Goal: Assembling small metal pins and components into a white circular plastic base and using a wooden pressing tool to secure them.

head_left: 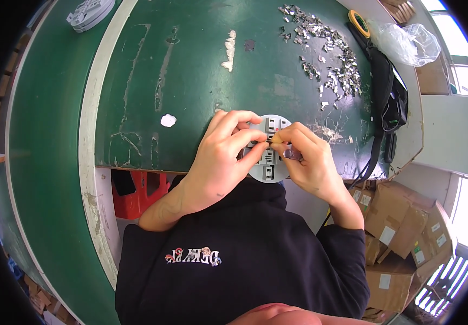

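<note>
A round grey plastic piece with raised rectangular blocks and slots lies at the table's near edge, in front of my body. My left hand comes over it from the left, thumb and forefinger pinched together near its middle. Whatever those fingertips hold is too small to make out. From the other side my right hand meets it, closed round a small tool with a dark purplish handle. The tool's tip is hidden among the fingers, so its kind does not show. Both sets of fingertips nearly touch over the grey piece.
Many small metal clips lie scattered at the far right of the green table. Beyond them are a black bag, a yellow ring and clear plastic. Cardboard boxes stand lower right, a red stool lower left.
</note>
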Motion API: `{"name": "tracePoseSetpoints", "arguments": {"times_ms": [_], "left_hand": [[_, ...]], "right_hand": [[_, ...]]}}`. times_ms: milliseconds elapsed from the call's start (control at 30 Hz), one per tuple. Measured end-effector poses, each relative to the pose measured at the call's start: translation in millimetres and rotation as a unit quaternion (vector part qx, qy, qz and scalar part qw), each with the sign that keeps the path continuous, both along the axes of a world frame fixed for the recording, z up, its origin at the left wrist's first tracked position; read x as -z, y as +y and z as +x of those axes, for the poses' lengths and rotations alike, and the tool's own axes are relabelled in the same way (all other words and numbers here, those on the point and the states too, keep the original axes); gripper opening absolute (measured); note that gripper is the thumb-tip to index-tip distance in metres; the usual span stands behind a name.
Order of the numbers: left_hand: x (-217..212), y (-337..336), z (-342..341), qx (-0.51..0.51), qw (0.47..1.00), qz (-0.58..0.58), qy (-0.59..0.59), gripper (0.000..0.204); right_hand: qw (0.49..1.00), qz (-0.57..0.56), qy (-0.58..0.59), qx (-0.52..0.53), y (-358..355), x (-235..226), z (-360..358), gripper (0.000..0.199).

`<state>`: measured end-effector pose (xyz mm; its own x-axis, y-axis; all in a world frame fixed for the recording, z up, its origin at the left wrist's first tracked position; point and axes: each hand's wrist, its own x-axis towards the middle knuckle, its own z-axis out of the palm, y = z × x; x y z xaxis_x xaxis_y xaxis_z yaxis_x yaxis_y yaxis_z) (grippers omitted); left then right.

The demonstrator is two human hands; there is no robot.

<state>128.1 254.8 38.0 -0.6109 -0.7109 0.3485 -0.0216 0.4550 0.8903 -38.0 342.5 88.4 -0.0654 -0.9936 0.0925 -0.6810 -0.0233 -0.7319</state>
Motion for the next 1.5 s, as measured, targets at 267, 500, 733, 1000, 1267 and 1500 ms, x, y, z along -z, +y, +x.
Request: {"name": "tracePoseSetpoints", "arguments": {"times_ms": [267,500,733,1000,1267,1500], "left_hand": [[-0.3,-1.2,1.2,0.003,1.000,0.008,0.000,0.014],[-1.9,-1.4,1.9,0.006,1.000,0.012,-0.002,0.014],[-1.1,-1.6,3.4,0.006,1.000,0.011,0.001,0.013],[-0.2,-3.1,2.4,0.009,1.000,0.004,0.008,0.013],[5.8,-4.6,6.0,0.024,0.999,-0.029,-0.001,0.022],[-3.6,-1.7,9.6,0.066,0.991,-0.105,-0.058,0.071]], "right_hand": [[0.999,0.023,0.018,-0.028,-5.4,-6.8,-1.7,0.018],[0.998,0.016,0.043,-0.038,-4.7,-8.3,0.9,0.018],[1.000,0.011,0.013,-0.017,-5.6,-4.5,-2.8,0.017],[0.996,-0.036,0.074,-0.017,-5.0,6.8,1.3,0.012],[1.000,0.011,0.024,0.002,-9.5,-8.4,-1.3,0.012],[0.868,-0.120,-0.480,0.043,-25.6,-26.1,-7.4,0.033]]}}
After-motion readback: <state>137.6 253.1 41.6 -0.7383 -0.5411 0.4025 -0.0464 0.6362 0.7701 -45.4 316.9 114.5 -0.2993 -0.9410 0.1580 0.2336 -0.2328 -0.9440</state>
